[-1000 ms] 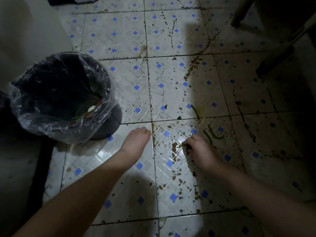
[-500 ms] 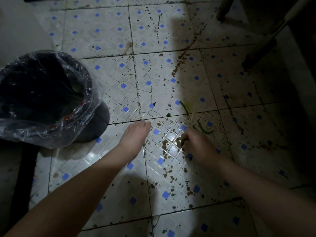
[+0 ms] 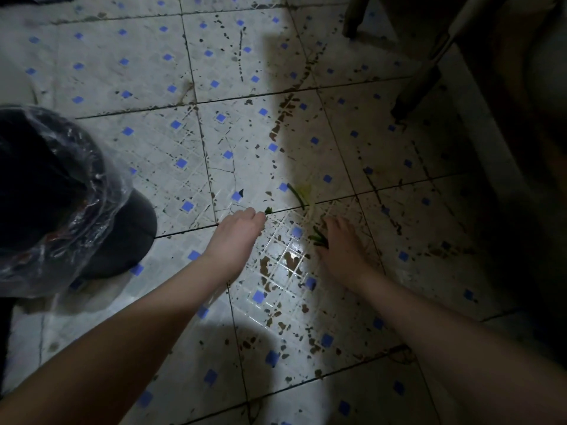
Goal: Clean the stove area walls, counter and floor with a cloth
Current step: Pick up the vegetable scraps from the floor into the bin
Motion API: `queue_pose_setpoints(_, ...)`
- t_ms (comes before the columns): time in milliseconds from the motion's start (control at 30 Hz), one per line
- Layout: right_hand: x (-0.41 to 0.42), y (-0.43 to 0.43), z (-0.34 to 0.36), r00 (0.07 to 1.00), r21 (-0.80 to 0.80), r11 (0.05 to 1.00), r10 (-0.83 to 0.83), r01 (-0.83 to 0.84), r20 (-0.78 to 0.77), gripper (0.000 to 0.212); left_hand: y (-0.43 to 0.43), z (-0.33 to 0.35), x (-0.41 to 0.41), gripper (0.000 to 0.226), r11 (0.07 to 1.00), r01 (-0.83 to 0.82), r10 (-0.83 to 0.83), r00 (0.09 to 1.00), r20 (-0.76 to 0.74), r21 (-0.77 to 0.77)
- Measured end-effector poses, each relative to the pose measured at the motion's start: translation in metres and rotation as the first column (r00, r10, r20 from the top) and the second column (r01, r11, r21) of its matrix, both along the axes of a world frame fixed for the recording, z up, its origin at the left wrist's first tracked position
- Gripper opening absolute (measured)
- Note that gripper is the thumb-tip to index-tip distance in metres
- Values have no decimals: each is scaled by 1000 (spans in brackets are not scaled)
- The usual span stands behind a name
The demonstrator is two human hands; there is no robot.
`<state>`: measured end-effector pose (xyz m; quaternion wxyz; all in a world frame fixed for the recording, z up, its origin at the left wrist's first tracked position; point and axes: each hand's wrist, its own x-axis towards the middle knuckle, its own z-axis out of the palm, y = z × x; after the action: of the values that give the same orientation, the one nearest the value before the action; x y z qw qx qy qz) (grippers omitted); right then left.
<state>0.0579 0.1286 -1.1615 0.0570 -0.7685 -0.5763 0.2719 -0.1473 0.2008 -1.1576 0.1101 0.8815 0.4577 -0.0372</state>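
The floor (image 3: 196,154) is white tile with small blue squares, spattered with brown stains. No cloth is in view. My left hand (image 3: 237,233) lies flat and palm down, holding nothing, its fingertips touching a small green scrap (image 3: 268,210) on a grout line. My right hand (image 3: 342,250) rests low on the floor with dark green vegetable scraps (image 3: 319,239) pinched at its thumb. A longer green stalk (image 3: 296,194) and a pale yellowish smear (image 3: 305,191) lie just beyond both hands.
A dark bin with a clear plastic liner (image 3: 101,191) stands at the left, close to my left forearm. Furniture legs (image 3: 418,87) come down at the upper right, and the right side beyond them is dark shadow.
Both hands have slid forward across the tile. My left hand now reaches the grout line and the small scrap. My right hand has moved toward the stalk, still holding its scraps.
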Motion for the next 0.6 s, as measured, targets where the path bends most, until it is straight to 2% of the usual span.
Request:
queue_pose_setpoints(100, 0, -2, -1, 1000, -20, 1000, -9, 8, -30, 53, 4, -1, 4, 35, 1000, -5, 5, 1000, 6, -18)
queue_pose_setpoints(233, 2, -2, 1, 996, -10, 1000, -14, 13, -87, 33, 9, -1, 8, 34, 1000, 0, 0, 1000, 7, -29)
queue_pose_setpoints(467, 8, 1, 1, 994, -67, 998, -6, -1, -111, 26, 18, 4, 23, 28, 999, -6, 8, 999, 35, -41)
queue_pose_setpoints(600, 8, 3, 1, 996, -100, 994, 32, -41, -88, 24, 22, 0, 31, 34, 999, -19, 21, 998, 61, -37)
